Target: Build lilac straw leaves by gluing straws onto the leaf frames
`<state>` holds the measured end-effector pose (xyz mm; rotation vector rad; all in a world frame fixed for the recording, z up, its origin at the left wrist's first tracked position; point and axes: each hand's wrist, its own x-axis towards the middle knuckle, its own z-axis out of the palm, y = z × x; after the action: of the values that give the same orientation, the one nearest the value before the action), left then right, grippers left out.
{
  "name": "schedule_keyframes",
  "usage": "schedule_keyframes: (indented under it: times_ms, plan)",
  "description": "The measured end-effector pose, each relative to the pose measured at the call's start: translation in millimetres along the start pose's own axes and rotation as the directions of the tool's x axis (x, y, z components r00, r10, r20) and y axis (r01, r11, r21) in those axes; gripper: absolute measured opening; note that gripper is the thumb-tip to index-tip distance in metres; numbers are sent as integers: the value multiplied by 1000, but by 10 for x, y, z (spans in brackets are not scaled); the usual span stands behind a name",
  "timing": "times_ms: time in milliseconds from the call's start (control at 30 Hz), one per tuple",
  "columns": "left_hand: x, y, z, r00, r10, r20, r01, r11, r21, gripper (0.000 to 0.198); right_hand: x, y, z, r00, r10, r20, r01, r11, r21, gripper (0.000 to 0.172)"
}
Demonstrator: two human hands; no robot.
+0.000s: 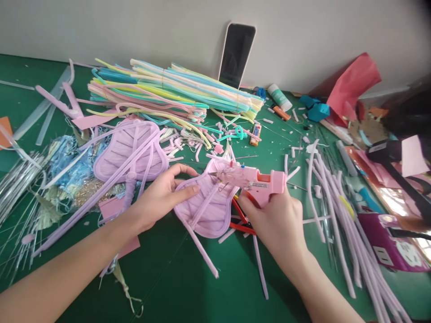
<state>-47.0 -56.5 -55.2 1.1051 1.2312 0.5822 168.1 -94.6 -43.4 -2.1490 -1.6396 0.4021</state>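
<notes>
Head view: a lilac leaf (pixel 210 208), made of straws, is seen lying flat on the green mat (pixel 168 273), near the middle of the table and between the two hands. It is steadied by the left hand (pixel 161 197), which is kept open rather than closed: the fingers are stretched across the leaf's left edge and the thumb is arched over its upper rim. A pink glue gun (pixel 257 179) is gripped firmly in the right hand (pixel 278 217), the fingers being wrapped round the handle; its nozzle is pointed left and is held at the leaf's top edge, though contact cannot be told. Red-handled pliers (pixel 239 220) are partly hidden beneath the gun and the leaf's right side. A second, larger leaf (pixel 129 152) is laid just beyond the left hand. Behind both, a bundle of coloured straws (pixel 175 92) is piled, and a phone (pixel 236 54) is propped upright against the wall. Loose lilac straws (pixel 336 220) are spread to the right of the right hand.
</notes>
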Motion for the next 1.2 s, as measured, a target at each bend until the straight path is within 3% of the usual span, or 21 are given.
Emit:
schedule_keyframes:
  times_ms: [467, 1200]
  plan:
    - [10, -12, -13, 1000, -3, 15, 2, 999, 43, 42, -4, -5, 17, 1000, -5, -21, 5, 999, -40, 22]
    - [8, -43, -28, 999, 41, 19, -43, 984, 173, 38, -26, -24, -30, 990, -136, -26, 132, 984, -118, 20]
